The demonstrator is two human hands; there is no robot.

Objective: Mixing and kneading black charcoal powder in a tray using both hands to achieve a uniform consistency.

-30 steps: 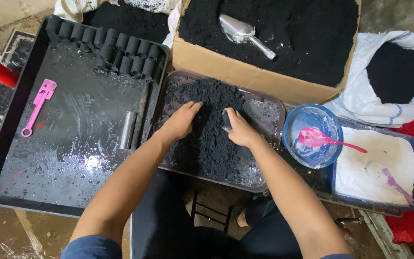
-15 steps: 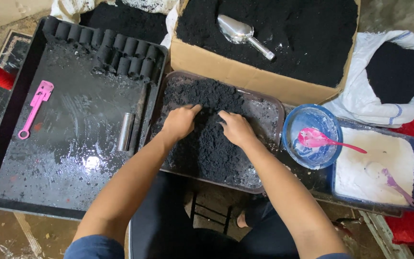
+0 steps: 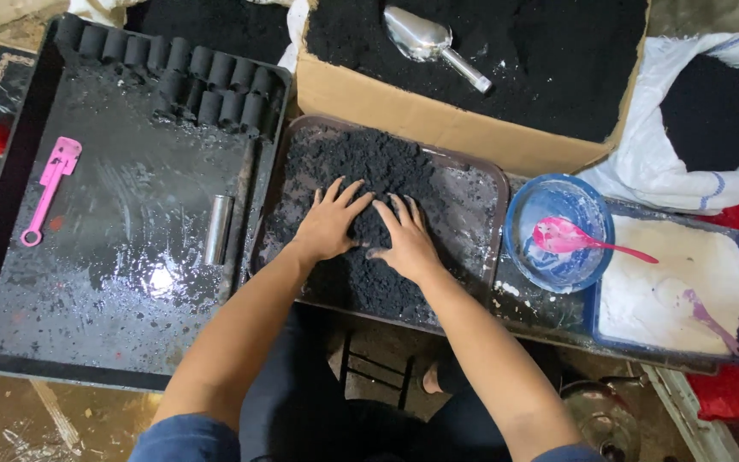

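**Black Powder Mass: Handling Notes**

Left hand (image 3: pixel 328 224) and right hand (image 3: pixel 405 241) lay flat, fingers spread, holding nothing, pressing the black powder mound (image 3: pixel 361 171) in the brown tray (image 3: pixel 491 184). It appeared soft, crumbly; best scooped from beneath. Beyond: cardboard box (image 3: pixel 404 111), metal scoop (image 3: pixel 428 38).

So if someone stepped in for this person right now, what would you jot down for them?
Left hand: flat, fingers spread, pressing on the black powder in the brown tray.
Right hand: same, palm down beside the left, holding nothing.
Around: big black tray to the left with a row of black cylinders along its far edge, a metal tube and a pink tool. Box of powder with a metal scoop behind. Blue bowl with pink spoon, and a tub of white powder, to the right.
Done: several cylinders formed.
Left: the powder in the tray is loose and unshaped.
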